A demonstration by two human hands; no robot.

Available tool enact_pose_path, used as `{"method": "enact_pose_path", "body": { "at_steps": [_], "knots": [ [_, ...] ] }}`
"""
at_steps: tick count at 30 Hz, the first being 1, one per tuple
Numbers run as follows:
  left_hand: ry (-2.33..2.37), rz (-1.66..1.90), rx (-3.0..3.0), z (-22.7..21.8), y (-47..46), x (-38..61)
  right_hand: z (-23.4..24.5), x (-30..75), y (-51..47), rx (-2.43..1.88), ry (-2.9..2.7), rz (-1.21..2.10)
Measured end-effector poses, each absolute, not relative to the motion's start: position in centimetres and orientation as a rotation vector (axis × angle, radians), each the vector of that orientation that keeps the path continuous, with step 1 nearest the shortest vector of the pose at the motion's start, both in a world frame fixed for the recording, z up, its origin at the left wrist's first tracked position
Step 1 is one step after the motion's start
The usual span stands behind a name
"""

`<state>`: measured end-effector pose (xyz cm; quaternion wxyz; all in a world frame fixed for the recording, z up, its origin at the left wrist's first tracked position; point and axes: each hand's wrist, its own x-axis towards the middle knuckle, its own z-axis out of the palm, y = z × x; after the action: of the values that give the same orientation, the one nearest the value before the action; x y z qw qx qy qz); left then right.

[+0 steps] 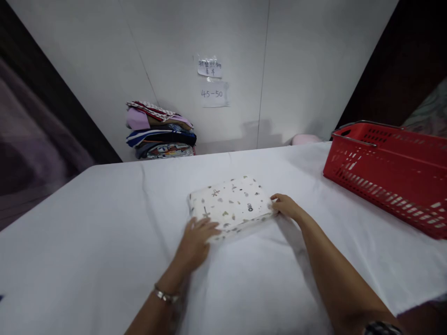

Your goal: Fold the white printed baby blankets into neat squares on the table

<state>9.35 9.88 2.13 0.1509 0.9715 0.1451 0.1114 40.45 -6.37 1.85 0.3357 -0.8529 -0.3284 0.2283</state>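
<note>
A folded white cloth (232, 202) printed with small brown and grey motifs lies on the white-covered table, forming a flat rectangle. My left hand (197, 239) rests at its near left corner, fingers stretched out and partly over the edge. At the right end, my right hand (284, 205) has its fingers closed on the cloth's near right corner. A pale, filmy sheet (258, 279) spreads from the near edge toward me; its material is too blurred to tell.
Against the wall at the back left stands a stack of folded fabrics (160, 132). A red perforated basket (387, 172) with metal handles sits on the right of the table (87, 232). Two paper signs (214, 94) hang on the wall. Something pink (305, 139) shows behind the table's far edge.
</note>
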Motion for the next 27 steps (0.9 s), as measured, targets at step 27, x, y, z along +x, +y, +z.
{"method": "enact_pose_path", "body": {
  "at_steps": [27],
  "knots": [
    [0.407,0.578,2.924,0.6,-0.7,19.1,2.5,39.8,-7.3,-1.806,-0.840,0.734]
  ]
}}
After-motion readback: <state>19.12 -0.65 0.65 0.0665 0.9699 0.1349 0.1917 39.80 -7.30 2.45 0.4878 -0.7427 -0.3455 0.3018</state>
